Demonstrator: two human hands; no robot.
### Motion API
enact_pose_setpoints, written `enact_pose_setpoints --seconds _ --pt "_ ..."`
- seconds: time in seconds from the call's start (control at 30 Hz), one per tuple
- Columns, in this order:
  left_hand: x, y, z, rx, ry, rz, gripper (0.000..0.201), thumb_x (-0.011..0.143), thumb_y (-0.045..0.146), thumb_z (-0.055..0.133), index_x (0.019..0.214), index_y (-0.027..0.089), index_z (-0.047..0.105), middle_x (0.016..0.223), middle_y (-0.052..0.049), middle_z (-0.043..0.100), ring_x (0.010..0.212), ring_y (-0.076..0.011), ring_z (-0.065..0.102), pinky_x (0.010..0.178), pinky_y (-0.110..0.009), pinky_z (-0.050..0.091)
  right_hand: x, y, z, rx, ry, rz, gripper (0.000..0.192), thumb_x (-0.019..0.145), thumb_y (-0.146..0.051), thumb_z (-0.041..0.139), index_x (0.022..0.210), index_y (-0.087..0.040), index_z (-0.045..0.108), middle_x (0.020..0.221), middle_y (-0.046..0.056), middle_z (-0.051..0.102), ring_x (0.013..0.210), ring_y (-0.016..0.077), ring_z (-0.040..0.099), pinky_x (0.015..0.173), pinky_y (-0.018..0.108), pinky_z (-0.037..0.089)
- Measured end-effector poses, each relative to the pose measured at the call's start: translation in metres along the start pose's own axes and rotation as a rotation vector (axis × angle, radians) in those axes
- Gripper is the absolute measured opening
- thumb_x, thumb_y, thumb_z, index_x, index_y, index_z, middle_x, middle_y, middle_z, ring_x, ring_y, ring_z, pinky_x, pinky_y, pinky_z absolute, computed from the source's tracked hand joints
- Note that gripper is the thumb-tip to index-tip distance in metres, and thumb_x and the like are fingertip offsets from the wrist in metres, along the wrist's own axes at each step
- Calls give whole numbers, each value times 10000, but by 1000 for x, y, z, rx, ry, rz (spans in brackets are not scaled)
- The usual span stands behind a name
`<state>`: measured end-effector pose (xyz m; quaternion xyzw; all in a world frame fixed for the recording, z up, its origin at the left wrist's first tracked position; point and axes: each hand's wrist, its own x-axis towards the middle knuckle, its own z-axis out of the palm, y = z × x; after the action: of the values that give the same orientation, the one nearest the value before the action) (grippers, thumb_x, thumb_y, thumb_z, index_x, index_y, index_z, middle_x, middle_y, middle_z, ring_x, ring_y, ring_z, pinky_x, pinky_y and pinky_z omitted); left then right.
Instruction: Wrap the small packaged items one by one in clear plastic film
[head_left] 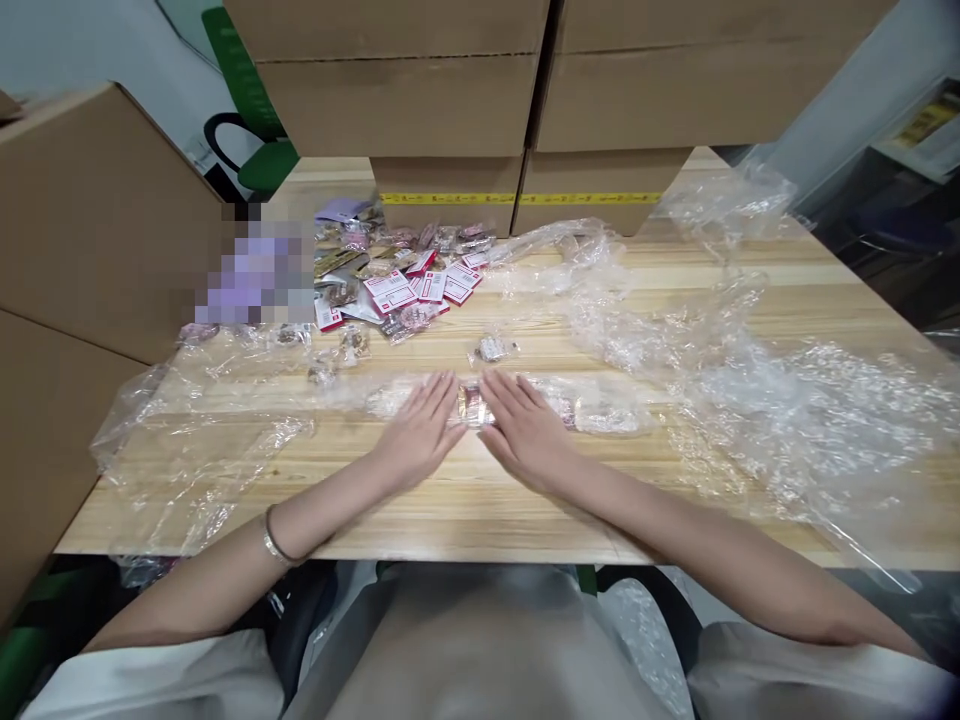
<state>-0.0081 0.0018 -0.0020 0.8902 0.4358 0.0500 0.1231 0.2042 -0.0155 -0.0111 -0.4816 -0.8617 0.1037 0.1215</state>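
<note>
A small clear packet (472, 404) lies on the wooden table (480, 510), just in front of the person. Its long axis seems to run left to right, though it is mostly hidden. It sits between both hands, touching their fingertips. The left hand (417, 432) and right hand (525, 428) lie flat and open, palms down, fingers pressing the packet's ends without gripping. A pile of red-and-white packets (420, 285) lies farther back.
</note>
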Motion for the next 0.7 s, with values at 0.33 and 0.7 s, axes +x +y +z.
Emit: enact_pose_setpoints --seconds 0.33,0.7 --pt "-34 -68 -25 112 -67 -195 894 909 671 426 1571 106 219 1645 -198 139 1523 -365 78 1221 -540 159 -74 75 -8 -69 124 327 721 1033 -481 285 1603 -195 -51 1643 114 162 1494 318 195 1215 555 236" --pt "-32 -68 -83 310 67 -69 416 918 104 375 1227 166 648 1380 -133 612 1396 -330 449 1173 -564 319 -52 34 -14 -15 2 -71 702 1022 -476 380 1606 -269 49 1632 56 220 1516 255 153 1224 536 192"
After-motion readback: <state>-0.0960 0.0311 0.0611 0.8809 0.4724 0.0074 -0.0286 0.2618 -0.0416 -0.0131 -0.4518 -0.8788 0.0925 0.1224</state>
